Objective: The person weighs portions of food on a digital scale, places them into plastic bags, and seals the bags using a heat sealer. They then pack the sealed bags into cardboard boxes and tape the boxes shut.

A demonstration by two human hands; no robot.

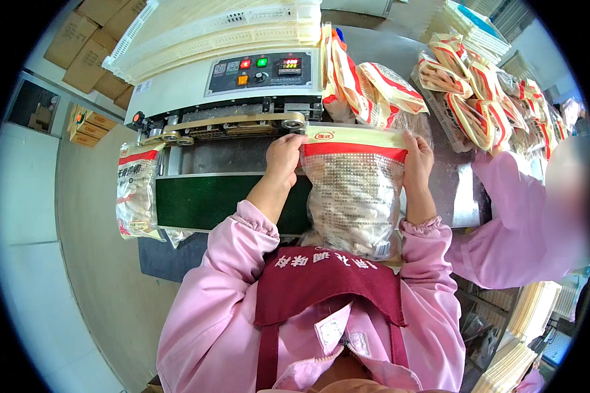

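My left hand [284,159] pinches the upper left corner of a filled plastic food bag [354,196] with a cream and red top band. The bag's upper right corner is held by my right hand [418,159]. It hangs upright in front of my apron, its top edge stretched flat between both hands. Just left of that edge is the belt end of a continuous band sealer [241,120], whose panel lights are lit. A similar bag [137,191] hangs at the sealer's far left end, beside the green conveyor belt [226,201].
White plastic trays [216,29] are stacked on the sealer. Filled bags [378,96] lean behind my right hand, and more [482,93] are piled farther right. A co-worker's pink sleeve [506,196] reaches in at the right. Cardboard boxes [73,42] stand at the upper left.
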